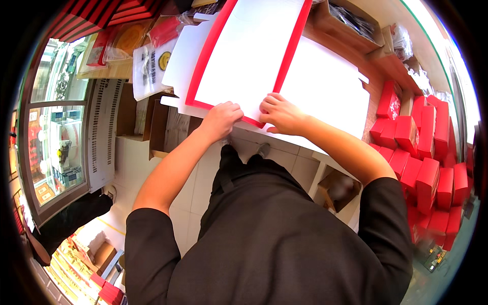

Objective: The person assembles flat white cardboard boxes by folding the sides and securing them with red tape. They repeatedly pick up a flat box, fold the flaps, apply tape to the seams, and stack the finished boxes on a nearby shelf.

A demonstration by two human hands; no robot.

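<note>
A long white cardboard box piece with a red border (243,56) lies in front of me, its near end toward my body. Beneath it spreads flat white cardboard (325,86) with tabs cut along its edges. My left hand (222,121) is closed at the near red edge, left of its middle, fingers curled over. At the near right corner, my right hand (282,115) pinches the same red edge with bent fingers. Both thumbs are partly hidden, so how firmly each grips does not show.
Many red boxes (427,137) are piled at the right. Open brown cartons (351,25) with plastic-wrapped items stand at the far right. Plastic packages (152,63) lie at the left, beside a glass display case (58,147). A person's dark-clothed leg (76,218) shows at lower left.
</note>
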